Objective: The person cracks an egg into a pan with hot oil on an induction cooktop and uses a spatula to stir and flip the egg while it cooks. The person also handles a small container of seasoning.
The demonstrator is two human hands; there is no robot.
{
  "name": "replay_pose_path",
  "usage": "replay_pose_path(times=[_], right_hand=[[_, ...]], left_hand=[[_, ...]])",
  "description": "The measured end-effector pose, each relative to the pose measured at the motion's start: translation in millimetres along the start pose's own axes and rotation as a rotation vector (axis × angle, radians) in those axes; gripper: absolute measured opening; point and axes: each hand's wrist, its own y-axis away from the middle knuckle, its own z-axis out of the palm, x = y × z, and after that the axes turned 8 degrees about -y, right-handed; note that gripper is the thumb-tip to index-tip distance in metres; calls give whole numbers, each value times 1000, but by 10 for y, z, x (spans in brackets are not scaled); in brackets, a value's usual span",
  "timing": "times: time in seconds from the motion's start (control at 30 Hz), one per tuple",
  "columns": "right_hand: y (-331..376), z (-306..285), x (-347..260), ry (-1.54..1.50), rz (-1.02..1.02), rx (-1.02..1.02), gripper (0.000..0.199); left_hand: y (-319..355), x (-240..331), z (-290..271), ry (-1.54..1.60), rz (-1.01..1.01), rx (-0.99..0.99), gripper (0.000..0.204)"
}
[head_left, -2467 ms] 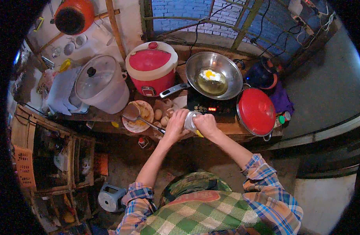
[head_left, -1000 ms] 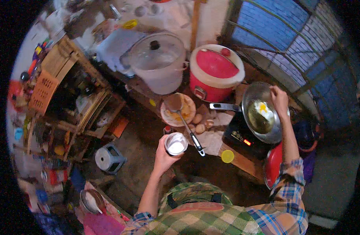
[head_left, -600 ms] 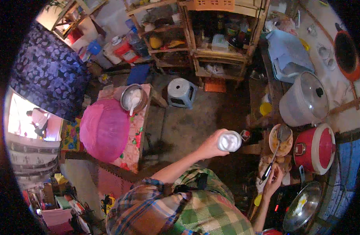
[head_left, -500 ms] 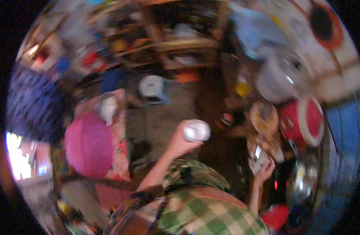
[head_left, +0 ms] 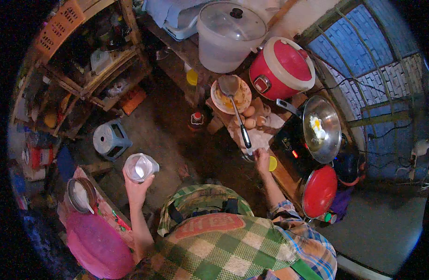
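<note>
My left hand [head_left: 137, 184] is wrapped round a clear jar [head_left: 140, 168], its open mouth facing up and something pale inside. On the right, my right hand [head_left: 262, 161] has its fingers drawn together beside the counter edge, close to the black handle end of a spatula [head_left: 237, 114]. Whatever those fingers hold, if anything, is too small to make out. The spatula's metal head rests on a patterned plate [head_left: 217, 99] with yellowish residue. Just right of my hand is a round yellow lid [head_left: 272, 163]. Several brown eggs [head_left: 250, 123] lie beside the plate.
A steel frying pan [head_left: 333, 140] with a cracked egg [head_left: 317, 128] sits on a lit black cooktop [head_left: 289, 142]. Nearby are a red rice cooker [head_left: 284, 67], a lidded white pot [head_left: 228, 51] and a red lid [head_left: 320, 191]. A blue stool [head_left: 111, 140] stands on the floor.
The view has swung to the right and sharpened, so the pan and window now show. My left hand still grips the jar; my right hand remains near the counter edge by the spatula.
</note>
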Motion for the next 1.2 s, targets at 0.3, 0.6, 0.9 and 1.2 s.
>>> replay_pose_path(times=[0.3, 0.6, 0.9, 1.2], right_hand=[[-601, -65, -594, -412, 239, -13, 42], [-632, -257, -1393, -165, 154, 45, 35], [278, -2747, -2075, -130, 183, 207, 29], [441, -4117, -1270, 565, 528, -109, 26]], left_hand=[[-134, -54, 90, 9, 8, -100, 76], [-352, -123, 30, 26, 111, -245, 80], [-397, 50, -138, 44, 103, -422, 79], [-435, 431, 154, 4, 261, -531, 78]])
